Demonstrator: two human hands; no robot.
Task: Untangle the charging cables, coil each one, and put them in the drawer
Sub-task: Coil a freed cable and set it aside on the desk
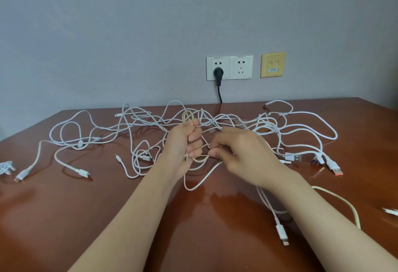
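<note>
Left hand (183,142) fists a folded beige braided cable (187,117). Right hand (241,153) pinches that cable's strand above tangled white charging cables (137,121) on the glossy reddish-brown table (64,207).

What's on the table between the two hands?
In the head view, thin cable strands run between the left hand, fisted around a beige cable bundle, and the right hand, which pinches one strand.

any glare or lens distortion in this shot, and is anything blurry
Head view: soft glare patches on the glossy table, which mirrors the black plug cord; wide-angle bending bows the table's far edge; hands and tangled cables look fairly sharp, the connector at the right border smeared.
</note>
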